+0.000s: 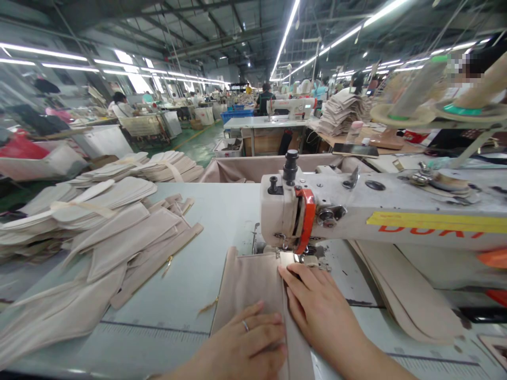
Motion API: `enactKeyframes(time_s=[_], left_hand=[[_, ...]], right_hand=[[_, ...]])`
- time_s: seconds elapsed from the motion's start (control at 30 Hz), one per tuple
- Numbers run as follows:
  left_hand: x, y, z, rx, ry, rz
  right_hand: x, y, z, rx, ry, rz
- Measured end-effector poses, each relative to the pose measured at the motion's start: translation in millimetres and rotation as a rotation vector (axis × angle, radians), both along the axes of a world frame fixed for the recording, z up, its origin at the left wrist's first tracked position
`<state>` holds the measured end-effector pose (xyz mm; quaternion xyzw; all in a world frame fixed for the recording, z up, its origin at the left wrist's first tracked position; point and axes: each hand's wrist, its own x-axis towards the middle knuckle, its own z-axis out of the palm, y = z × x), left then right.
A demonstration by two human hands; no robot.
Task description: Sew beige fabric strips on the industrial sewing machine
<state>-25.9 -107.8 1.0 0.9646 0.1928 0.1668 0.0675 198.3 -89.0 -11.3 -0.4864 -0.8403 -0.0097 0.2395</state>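
Note:
A beige fabric piece lies on the sewing table, its far end under the presser foot of a white sewing machine. My left hand, with a ring on one finger, rests flat on the near part of the fabric, fingers stretched out. My right hand lies flat on the fabric's right edge, fingertips pointing at the needle area just below the machine head. Neither hand grips anything.
Stacks of beige cut pieces cover the table's left side. More curved pieces lie right of the machine. Thread cones stand at the back right. Other workers sit at sewing stations further off.

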Motion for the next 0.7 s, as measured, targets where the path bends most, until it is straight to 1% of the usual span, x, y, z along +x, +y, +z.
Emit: enactKeyframes(time_s=[0.1,0.2,0.33,0.43,0.53,0.7], left_hand=[[-2.4,-6.5,-8.8,0.036,-0.031,0.01],[-3.1,-4.3,-8.5,0.011,-0.024,0.018],[-2.7,2.6,-1.6,-0.04,-0.004,-0.001],[0.0,7.5,4.2,-0.047,0.013,-0.023],[4.1,10.8,9.5,-0.039,0.004,0.007],[7.2,14.2,19.7,-0.099,0.064,0.009]], right_hand=[[-0.7,0.6,0.1,0.014,-0.007,-0.019],[-0.8,0.9,-0.1,0.022,-0.016,-0.026],[0.0,1.4,-1.4,0.009,-0.03,-0.03],[1.1,1.9,-3.0,-0.012,-0.037,-0.031],[1.8,2.4,-4.1,-0.013,-0.036,-0.031],[2.4,2.8,-5.4,-0.006,-0.042,-0.027]])
